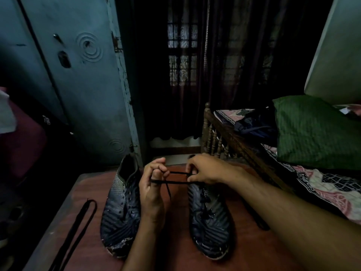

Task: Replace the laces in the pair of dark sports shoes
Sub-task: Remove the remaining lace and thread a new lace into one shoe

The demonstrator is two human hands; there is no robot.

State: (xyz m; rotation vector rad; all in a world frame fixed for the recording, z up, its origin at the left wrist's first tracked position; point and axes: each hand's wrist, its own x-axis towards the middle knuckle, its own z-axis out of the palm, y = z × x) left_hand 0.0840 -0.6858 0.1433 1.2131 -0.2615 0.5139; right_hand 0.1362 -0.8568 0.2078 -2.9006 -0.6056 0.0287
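Two dark patterned sports shoes stand side by side on a reddish-brown table (244,241), toes toward me. The left shoe (121,212) has no lace in it. The right shoe (210,222) has a black lace (175,182) threaded through its eyelets. My left hand (153,190) pinches the lace between the shoes with curled fingers. My right hand (207,169) grips the other part above the right shoe's collar. Two strands of lace run taut between my hands. A second black lace (82,225) lies loose on the table's left side.
A wooden bed frame (224,137) with a green pillow (312,132), a dark bag and patterned sheets stands on the right. A blue-grey metal cupboard (82,85) rises on the left. Dark curtains cover a window behind. Another dark strip (257,218) lies under my right forearm.
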